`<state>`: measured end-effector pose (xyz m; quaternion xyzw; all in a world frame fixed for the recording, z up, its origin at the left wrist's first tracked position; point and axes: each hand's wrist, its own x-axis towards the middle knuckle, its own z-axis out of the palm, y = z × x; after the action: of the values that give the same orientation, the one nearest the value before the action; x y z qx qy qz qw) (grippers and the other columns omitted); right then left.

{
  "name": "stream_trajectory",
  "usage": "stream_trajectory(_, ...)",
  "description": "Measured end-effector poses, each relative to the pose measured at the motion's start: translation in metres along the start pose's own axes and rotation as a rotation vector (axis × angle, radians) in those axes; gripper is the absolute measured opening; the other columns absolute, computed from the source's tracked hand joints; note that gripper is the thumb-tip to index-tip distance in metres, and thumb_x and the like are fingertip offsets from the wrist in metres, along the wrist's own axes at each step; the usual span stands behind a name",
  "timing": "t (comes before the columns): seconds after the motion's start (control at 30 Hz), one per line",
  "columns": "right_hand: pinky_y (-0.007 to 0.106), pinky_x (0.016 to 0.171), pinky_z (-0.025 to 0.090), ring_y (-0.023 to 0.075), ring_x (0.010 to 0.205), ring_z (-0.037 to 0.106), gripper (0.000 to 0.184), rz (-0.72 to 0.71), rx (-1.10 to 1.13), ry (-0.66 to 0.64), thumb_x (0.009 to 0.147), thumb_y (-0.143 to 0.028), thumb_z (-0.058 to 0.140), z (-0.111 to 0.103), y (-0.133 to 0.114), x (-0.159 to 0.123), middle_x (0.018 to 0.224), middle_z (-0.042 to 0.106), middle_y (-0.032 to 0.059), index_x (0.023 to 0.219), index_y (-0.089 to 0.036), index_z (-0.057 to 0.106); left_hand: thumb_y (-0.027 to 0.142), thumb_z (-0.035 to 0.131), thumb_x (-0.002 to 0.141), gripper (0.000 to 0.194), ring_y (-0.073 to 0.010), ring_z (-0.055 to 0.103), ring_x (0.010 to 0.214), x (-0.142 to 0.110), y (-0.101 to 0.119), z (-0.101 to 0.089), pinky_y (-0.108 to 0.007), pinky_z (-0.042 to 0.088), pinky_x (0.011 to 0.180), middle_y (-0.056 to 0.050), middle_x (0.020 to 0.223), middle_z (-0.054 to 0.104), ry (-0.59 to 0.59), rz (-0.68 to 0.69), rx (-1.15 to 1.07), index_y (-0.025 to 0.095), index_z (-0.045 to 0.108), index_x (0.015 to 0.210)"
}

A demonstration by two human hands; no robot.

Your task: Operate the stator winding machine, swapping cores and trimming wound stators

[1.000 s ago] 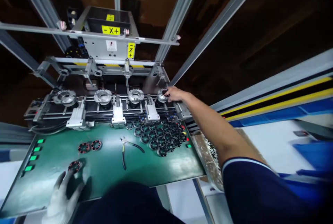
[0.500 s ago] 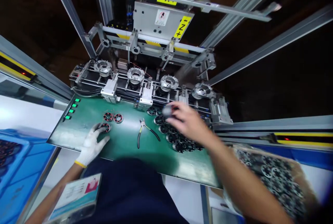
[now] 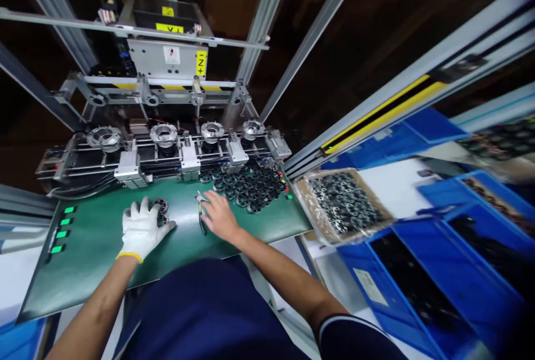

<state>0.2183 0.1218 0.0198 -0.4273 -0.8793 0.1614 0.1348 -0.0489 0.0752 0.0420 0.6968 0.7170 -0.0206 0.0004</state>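
Observation:
My left hand [image 3: 142, 227], in a white glove with a yellow cuff, lies over the green tabletop [image 3: 179, 257] with its fingers spread. Between its forefinger and thumb sit small round motor stators with reddish windings [image 3: 162, 219], partly covered by the glove. I cannot tell how firmly the hand touches them. My bare right hand [image 3: 220, 217] reaches over the diagonal cutters [image 3: 200, 212], fingers stretched out and apart. The jaws and one dark handle of the cutters show; the other handle is hidden under the hand. Beyond it lies a cluster of black stator cores [image 3: 251, 187].
A winding machine with metal ring holders [image 3: 164, 134] spans the table's back. Green lit buttons [image 3: 62, 234] line the left edge. At right stand a plastic-lined carton of cores [image 3: 343, 204] and blue bins [image 3: 376, 287]. A yellow-black guard strip [image 3: 380, 112] runs beside the frame.
My view has swung right. My right hand has come from the black cores, where it held a blurred round part, to the cutters. My left hand has spread beside the wound stators.

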Motion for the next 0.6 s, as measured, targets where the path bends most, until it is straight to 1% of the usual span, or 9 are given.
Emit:
stream_trajectory(0.07,0.056,0.123,0.039,0.0357,0.151,0.040,0.036,0.236,-0.058,0.047,0.093,-0.022,0.068,-0.018,0.035,-0.019,0.154,0.049,0.0232,0.127,-0.010,0.069,0.067,0.057,0.087,0.064,-0.0466,0.048,0.126,-0.001,0.005,0.007,-0.058,0.040,0.103,-0.024,0.145,0.052,0.016,0.015,0.030,0.016,0.071,0.123)
stream_trajectory(0.1,0.056,0.123,0.039,0.0364,0.151,0.040,0.035,0.317,-0.086,0.060,0.092,-0.020,0.068,-0.025,0.050,-0.026,0.154,0.049,0.0237,0.126,-0.010,0.069,0.064,0.055,0.089,0.062,-0.0462,0.048,0.126,-0.002,0.005,0.010,-0.057,0.040,0.103,-0.024,0.144,0.052,0.038,0.020,0.040,0.016,0.071,0.123)
stream_trajectory(0.13,0.057,0.122,0.039,0.0371,0.151,0.039,0.035,0.365,-0.105,0.068,0.092,-0.018,0.068,-0.030,0.062,-0.031,0.155,0.047,0.0241,0.126,-0.009,0.070,0.062,0.053,0.091,0.060,-0.0460,0.047,0.127,-0.004,0.004,0.012,-0.057,0.039,0.104,-0.024,0.144,0.052,0.057,0.024,0.045,0.015,0.071,0.123)
stream_trajectory(0.2,0.059,0.122,0.038,0.0379,0.153,0.035,0.037,0.387,-0.118,0.078,0.091,-0.016,0.068,-0.034,0.076,-0.034,0.159,0.043,0.0234,0.128,-0.010,0.069,0.060,0.052,0.091,0.058,-0.0457,0.046,0.128,-0.011,0.000,0.015,-0.056,0.039,0.105,-0.023,0.144,0.052,0.072,0.043,0.037,0.015,0.071,0.122)
stream_trajectory(0.33,0.064,0.121,0.034,0.0393,0.159,0.023,0.037,0.362,-0.102,0.028,0.090,-0.013,0.068,-0.028,0.076,-0.019,0.168,0.030,0.0216,0.127,-0.013,0.070,0.058,0.055,0.090,0.056,-0.0444,0.045,0.132,-0.026,-0.011,0.017,-0.055,0.037,0.110,-0.022,0.144,0.053,0.060,0.075,0.015,0.015,0.072,0.121)
stream_trajectory(0.4,0.065,0.123,0.030,0.0399,0.160,0.020,0.029,0.351,-0.080,0.000,0.089,-0.009,0.066,-0.025,0.072,-0.008,0.168,0.029,0.0226,0.117,-0.010,0.074,0.057,0.057,0.088,0.056,-0.0430,0.045,0.133,-0.033,-0.018,0.016,-0.055,0.037,0.112,-0.021,0.146,0.053,0.035,0.084,0.006,0.016,0.072,0.123)
stream_trajectory(0.47,0.064,0.125,0.026,0.0389,0.160,0.021,0.020,0.341,-0.051,-0.002,0.090,-0.005,0.062,-0.024,0.069,-0.002,0.167,0.032,0.0226,0.103,-0.009,0.076,0.058,0.059,0.088,0.057,-0.0431,0.046,0.134,-0.040,-0.024,0.011,-0.055,0.038,0.113,-0.021,0.147,0.054,0.025,0.070,-0.022,0.017,0.071,0.126)
stream_trajectory(0.53,0.063,0.125,0.026,0.0382,0.159,0.022,0.016,0.342,-0.032,0.002,0.091,-0.005,0.061,-0.027,0.063,0.001,0.165,0.035,0.0226,0.096,-0.009,0.076,0.058,0.061,0.087,0.059,-0.0457,0.045,0.135,-0.045,-0.026,0.001,-0.058,0.041,0.111,-0.021,0.146,0.055,0.095,0.019,-0.069,0.017,0.070,0.129)
stream_trajectory(0.6,0.061,0.125,0.028,0.0374,0.158,0.026,0.010,0.358,0.097,0.058,0.090,-0.011,0.066,-0.035,0.049,0.002,0.163,0.039,0.0223,0.095,-0.010,0.075,0.056,0.062,0.087,0.058,-0.0465,0.044,0.137,-0.050,-0.020,-0.018,-0.060,0.042,0.111,-0.021,0.145,0.057,0.218,0.008,-0.137,0.017,0.067,0.131)
